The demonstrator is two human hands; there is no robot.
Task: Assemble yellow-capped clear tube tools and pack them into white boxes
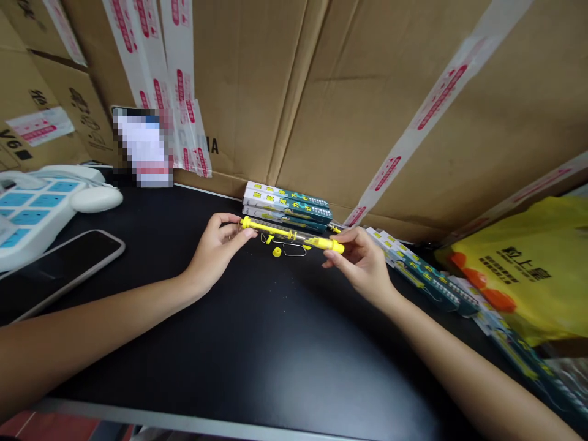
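A clear tube with yellow parts (280, 230) is held nearly level above the black table (275, 343), its right end slightly lower. My left hand (220, 245) pinches its left end between thumb and fingers. At the yellow cap on the right end, my right hand (361, 260) has its thumb and fingers closed round it. Just beyond and below the tube lie a small round yellow piece (276, 252), a bent wire hook (294, 250) and a small yellow piece with wire (269, 239).
Behind the tube are stacked narrow boxes (287, 205); more boxes (422, 275) line the right, beside a yellow bag (528, 269). A phone (59, 269) and a power strip (37, 211) lie left. Large cartons (257, 79) stand along the back.
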